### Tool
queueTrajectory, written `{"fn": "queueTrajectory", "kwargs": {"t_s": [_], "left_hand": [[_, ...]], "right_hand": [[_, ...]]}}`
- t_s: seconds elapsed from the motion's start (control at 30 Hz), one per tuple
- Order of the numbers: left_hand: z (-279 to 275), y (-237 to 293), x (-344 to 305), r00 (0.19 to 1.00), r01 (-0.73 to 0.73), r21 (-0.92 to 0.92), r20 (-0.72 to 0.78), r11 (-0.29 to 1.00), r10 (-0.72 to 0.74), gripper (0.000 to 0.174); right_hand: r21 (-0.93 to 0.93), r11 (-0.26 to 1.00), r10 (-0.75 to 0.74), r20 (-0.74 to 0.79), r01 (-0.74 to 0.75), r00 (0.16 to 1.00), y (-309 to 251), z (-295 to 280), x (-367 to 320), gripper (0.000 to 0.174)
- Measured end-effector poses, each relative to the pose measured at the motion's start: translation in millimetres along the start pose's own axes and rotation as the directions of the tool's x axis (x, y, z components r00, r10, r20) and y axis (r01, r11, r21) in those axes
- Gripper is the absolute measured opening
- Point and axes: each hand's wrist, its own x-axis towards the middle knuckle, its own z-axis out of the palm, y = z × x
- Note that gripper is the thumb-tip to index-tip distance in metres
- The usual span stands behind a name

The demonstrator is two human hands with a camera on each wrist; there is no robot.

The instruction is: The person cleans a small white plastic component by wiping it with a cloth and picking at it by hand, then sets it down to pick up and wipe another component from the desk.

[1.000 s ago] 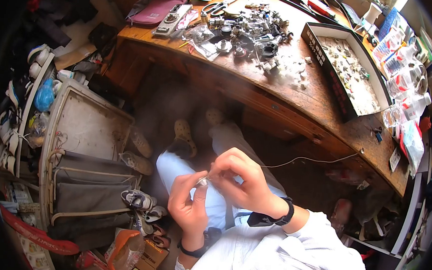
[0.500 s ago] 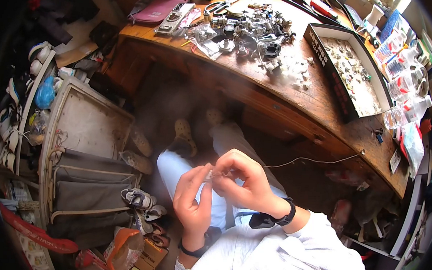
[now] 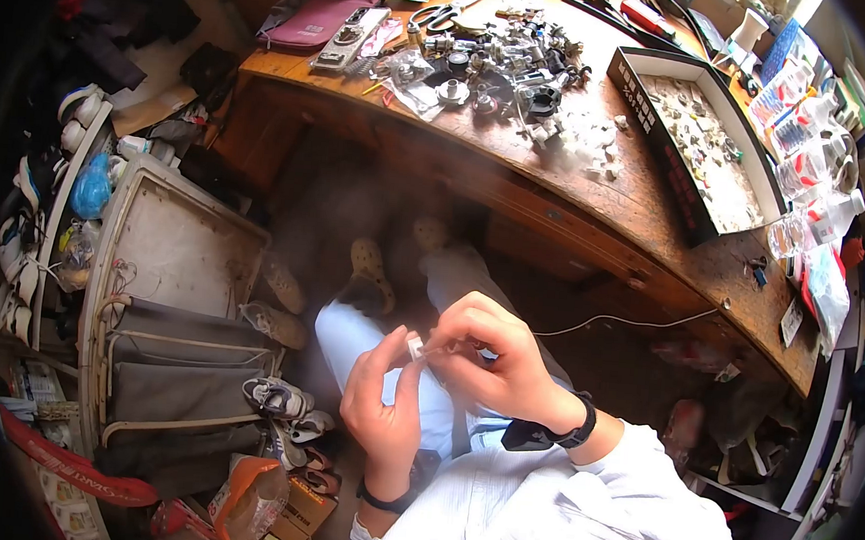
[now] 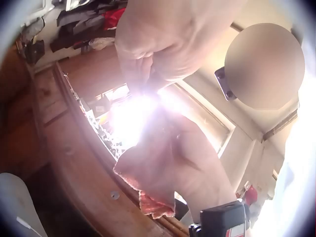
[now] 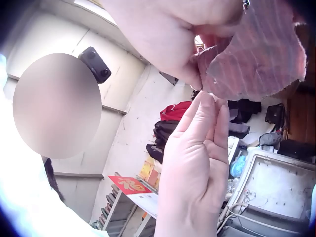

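Above the person's lap, the left hand (image 3: 383, 397) pinches a small white piece (image 3: 415, 347) between thumb and fingertips. The right hand (image 3: 491, 364) is close beside it, its thumb and forefinger pinched together right at the piece. In the right wrist view, a reddish sheet with a ragged edge (image 5: 256, 64) hangs from the right hand's fingers, above the left fingertips. The same ragged sheet (image 4: 158, 202) shows under the right hand in the left wrist view, where glare hides the fingertips.
Ahead stands a wooden desk (image 3: 648, 200) with a heap of small metal and plastic parts (image 3: 517, 65). A black-sided box (image 3: 661, 156) of small pieces and several plastic bottles (image 3: 811, 166) are at its right. A folding chair (image 3: 186, 353) and shoes (image 3: 278, 400) are at the left.
The white piece, low between the fingertips a second ago and mostly covered half a second ago, now shows upright at the left fingertips. Both hands have shifted only slightly.
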Motion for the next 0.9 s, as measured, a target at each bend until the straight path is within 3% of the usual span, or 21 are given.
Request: {"fn": "queueTrajectory", "kwargs": {"t_s": [0.17,0.3,0.37,0.47,0.6,0.7,0.9], "left_hand": [[-2.5,-2.5,-0.9,0.995,0.070,-0.109,0.083,0.992,-0.061,0.040],[-3.4,-5.3,-2.3,0.984,0.161,-0.229,0.111,0.960,-0.138,0.041],[-4.1,-6.2,-5.2,0.950,0.312,-0.495,0.164,0.811,-0.265,0.043],[-4.4,-2.8,-4.2,0.943,0.330,-0.543,0.152,0.772,-0.296,0.043],[-0.4,-1.0,-1.7,0.945,0.318,-0.558,0.123,0.767,-0.302,0.042],[-0.1,-3.8,-2.7,0.957,0.285,-0.555,0.120,0.781,-0.264,0.042],[-0.3,-6.2,-6.4,0.983,0.181,-0.381,0.103,0.906,-0.153,0.036]], "right_hand": [[0.016,0.997,0.071,0.049,-0.072,0.996,-2.3,-2.2,2.3,0.013],[0.071,0.989,0.127,0.000,-0.126,0.992,2.1,1.9,-0.3,0.012],[0.092,0.987,0.135,-0.040,-0.130,0.990,8.0,2.5,-1.0,0.011],[0.055,0.994,0.099,-0.136,-0.092,0.986,15.5,3.4,-1.4,0.010],[0.293,0.941,0.182,-0.017,-0.169,0.983,3.7,4.8,-4.2,0.007],[0.334,0.922,0.201,0.022,-0.196,0.979,6.2,6.2,-5.9,0.006],[0.179,0.977,0.115,0.002,-0.113,0.993,6.3,4.4,-5.3,0.007]]}}
